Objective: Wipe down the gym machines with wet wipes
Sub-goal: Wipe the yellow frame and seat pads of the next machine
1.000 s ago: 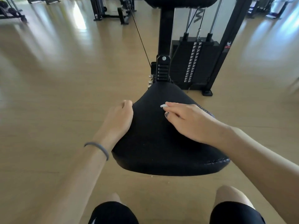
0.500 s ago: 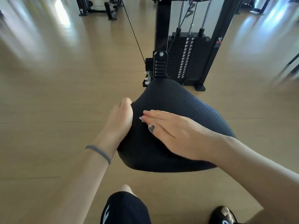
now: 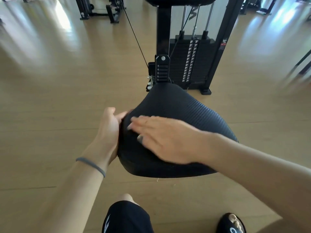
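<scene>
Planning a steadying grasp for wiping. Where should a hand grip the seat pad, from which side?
Grip the seat pad at its rounded side edge, coming in from the left, as the left hand does now: thumb on top, the rest against the rim. The edge overhangs open floor, so fingers can likely curl under. That leaves the ribbed top free for the right hand, lying flat on it.

1. Black padded seat (image 3: 176, 111), finely ribbed on top, sitting level on the machine's upright post (image 3: 162, 69), widening toward the near edge.
2. Wet wipe not showing anywhere, possibly lying hidden under the flat palm.
3. Black weight stack (image 3: 190, 61) standing upright just behind the seat.
</scene>
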Action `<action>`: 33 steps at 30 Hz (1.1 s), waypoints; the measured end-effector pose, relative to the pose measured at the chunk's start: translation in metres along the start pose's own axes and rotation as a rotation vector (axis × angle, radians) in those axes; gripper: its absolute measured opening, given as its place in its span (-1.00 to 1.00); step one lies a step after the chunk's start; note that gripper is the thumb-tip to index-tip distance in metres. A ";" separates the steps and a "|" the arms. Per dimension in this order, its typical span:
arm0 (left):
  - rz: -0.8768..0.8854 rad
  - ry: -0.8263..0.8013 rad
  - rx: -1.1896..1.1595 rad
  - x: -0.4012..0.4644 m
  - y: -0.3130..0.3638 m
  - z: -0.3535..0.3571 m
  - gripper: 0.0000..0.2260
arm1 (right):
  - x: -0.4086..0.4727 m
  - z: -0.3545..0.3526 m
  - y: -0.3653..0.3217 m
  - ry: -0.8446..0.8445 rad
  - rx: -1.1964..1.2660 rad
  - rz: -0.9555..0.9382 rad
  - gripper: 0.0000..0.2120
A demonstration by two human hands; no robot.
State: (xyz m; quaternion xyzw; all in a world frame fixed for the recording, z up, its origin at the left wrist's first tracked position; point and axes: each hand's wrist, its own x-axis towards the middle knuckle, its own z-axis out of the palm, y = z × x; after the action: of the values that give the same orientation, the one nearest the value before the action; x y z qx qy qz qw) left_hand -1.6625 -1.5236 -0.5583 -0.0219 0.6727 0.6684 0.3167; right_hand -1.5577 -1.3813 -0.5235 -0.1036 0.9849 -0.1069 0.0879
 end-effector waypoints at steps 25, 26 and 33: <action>0.056 0.105 0.261 0.001 0.000 0.009 -0.59 | -0.051 0.040 -0.064 0.264 0.055 -0.020 -0.41; 0.033 0.087 0.226 0.003 0.000 0.007 -0.54 | -0.042 0.040 -0.066 0.236 0.070 -0.059 -0.41; -0.062 0.067 0.063 0.003 -0.013 0.002 -0.39 | -0.012 -0.006 0.050 0.068 0.011 0.287 -0.51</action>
State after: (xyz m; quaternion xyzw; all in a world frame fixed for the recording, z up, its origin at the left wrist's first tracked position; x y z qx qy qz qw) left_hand -1.6580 -1.5216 -0.5708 -0.0550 0.7024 0.6358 0.3152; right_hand -1.5563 -1.3294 -0.5271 0.0424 0.9914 -0.1020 0.0694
